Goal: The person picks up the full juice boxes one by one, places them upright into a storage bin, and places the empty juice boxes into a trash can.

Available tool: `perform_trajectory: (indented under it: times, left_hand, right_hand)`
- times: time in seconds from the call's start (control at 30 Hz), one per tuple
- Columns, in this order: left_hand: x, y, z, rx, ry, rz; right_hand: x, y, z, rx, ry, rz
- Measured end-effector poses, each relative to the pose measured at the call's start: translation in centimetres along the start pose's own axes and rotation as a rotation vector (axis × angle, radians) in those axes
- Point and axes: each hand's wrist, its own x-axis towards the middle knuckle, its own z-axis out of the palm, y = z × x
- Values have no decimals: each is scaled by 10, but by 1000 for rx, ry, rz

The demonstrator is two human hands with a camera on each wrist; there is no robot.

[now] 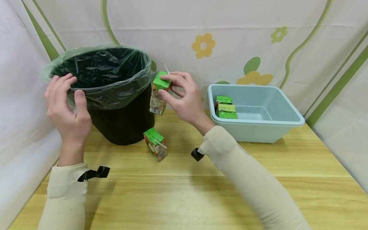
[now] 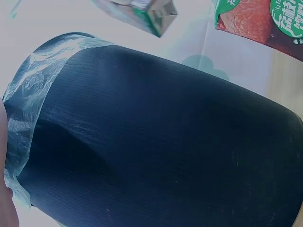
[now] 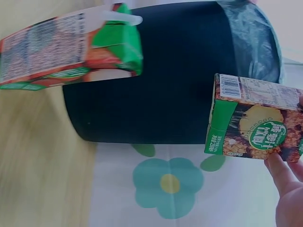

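A wooden table (image 1: 184, 191) stretches in front of me, with a flowered cloth backdrop (image 1: 230, 38) hung behind it. The biggest thing on it is the black bin (image 1: 120, 124), standing upright at the back left and lined with a clear green bag (image 1: 115, 92) folded over its rim. To the right sits a pale blue tub (image 1: 258, 127), well apart from the bin, with a few green-topped cartons (image 1: 225, 107) stacked against its left wall.

My left hand (image 1: 67, 110) rests at the near left edge of the bin's rim, fingers over the bag's folded lip and thumb on the outside; I cannot tell how firmly it pinches the plastic. My right hand (image 1: 184, 97) holds a small juice carton (image 1: 158, 93) up in the air, just beside the bin's right rim, fingertips and thumb closed around its green top. The carton hangs roughly upright, barcode end down, and the right wrist view shows a pineapple picture on its side.

A second carton (image 1: 155, 148), red-sided with a white straw (image 1: 161, 144) across it, stands on the table just in front of the bin, below the one I hold.
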Motion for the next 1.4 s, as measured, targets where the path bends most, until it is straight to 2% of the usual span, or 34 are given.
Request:
perform_trajectory:
  times: [0.47,0.73,0.93,1.17,1.33,1.4]
  left_hand:
    - [0,4,0,5,2,0]
    - [-1,3,1,4,0,-1]
    - [0,2,0,3,1,-3]
    - [-3,21,3,-5,-8,-23]
    - [-2,7,0,2,-8,-18]
    - [-2,4,-1,1,-2,-12]
  right_hand:
    - [28,-32,-3,150,120,3]
    - [41,-47,-6,207,177,-79]
    - [46,-51,-1,252,205,-133]
    - [50,-57,14,249,244,-124]
    - [53,-59,28,238,246,-143]
    - [54,-60,32,223,238,-121]
